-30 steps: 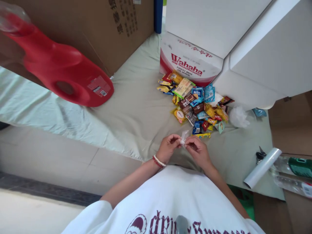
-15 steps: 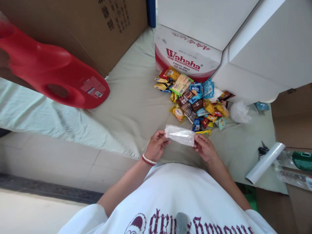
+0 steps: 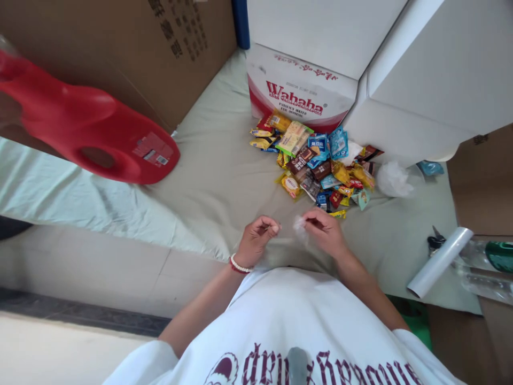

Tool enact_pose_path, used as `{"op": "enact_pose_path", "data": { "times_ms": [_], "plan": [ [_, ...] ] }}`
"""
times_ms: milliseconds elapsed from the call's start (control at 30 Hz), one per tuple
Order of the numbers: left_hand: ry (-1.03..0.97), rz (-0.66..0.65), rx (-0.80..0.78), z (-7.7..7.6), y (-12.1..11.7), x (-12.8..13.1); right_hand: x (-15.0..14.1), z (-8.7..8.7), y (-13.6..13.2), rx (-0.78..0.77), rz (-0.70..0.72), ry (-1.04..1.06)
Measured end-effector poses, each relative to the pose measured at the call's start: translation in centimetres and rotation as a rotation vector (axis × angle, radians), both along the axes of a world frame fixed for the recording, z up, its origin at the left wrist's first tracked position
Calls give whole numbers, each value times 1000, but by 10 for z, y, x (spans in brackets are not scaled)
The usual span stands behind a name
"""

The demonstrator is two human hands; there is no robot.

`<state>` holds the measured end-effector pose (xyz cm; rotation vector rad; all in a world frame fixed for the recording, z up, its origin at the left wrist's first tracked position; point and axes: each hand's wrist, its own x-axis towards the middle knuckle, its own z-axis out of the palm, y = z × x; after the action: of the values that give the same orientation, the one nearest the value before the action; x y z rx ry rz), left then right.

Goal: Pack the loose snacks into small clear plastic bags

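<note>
Between the thumb and fingers of my right hand (image 3: pixel 326 232) is a thin clear plastic bag (image 3: pixel 300 229), bunched up small, its loose end pointing toward my other hand. My left hand (image 3: pixel 256 241), a beaded bracelet at its wrist, is closed in a pinch a short gap to the left. Whether anything small sits in that pinch is hidden. Just beyond both hands lies a heap of wrapped snacks (image 3: pixel 308 160) in yellow, blue, brown and red packets. The nearest packet is a thin yellow one (image 3: pixel 337 214), close above my right hand.
Behind the snacks stands a Wahaha water carton (image 3: pixel 298 88). A crumpled white plastic bag (image 3: pixel 395 179) lies to their right. Further right are scissors (image 3: pixel 435 241), a roll of film (image 3: pixel 441 262) and plastic bottles (image 3: pixel 487 280). A big red jug (image 3: pixel 104 133) lies left on the pale sheet (image 3: pixel 208 176).
The plastic bag was stretched flat between both hands. Now it is bunched in my right hand, and my left hand is apart from it. The view has shifted slightly.
</note>
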<state>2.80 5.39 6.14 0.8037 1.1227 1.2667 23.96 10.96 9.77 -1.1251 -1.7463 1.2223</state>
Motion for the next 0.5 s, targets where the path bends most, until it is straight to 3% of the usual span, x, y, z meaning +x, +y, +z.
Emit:
{"op": "enact_pose_path", "data": {
  "times_ms": [100, 300, 433, 500],
  "plan": [
    [-56, 60, -71, 0, -3, -6, 11, -1, -4, 69, -53, 38],
    [-174, -159, -196, 20, 5, 18, 11, 0, -22, 267, 114, -99],
    [-97, -145, -155, 21, 16, 32, 17, -7, -32, 218, 142, -85],
    [-73, -116, -136, 18, 17, 35, 20, -10, -36, 115, 34, -39]
  ]
}}
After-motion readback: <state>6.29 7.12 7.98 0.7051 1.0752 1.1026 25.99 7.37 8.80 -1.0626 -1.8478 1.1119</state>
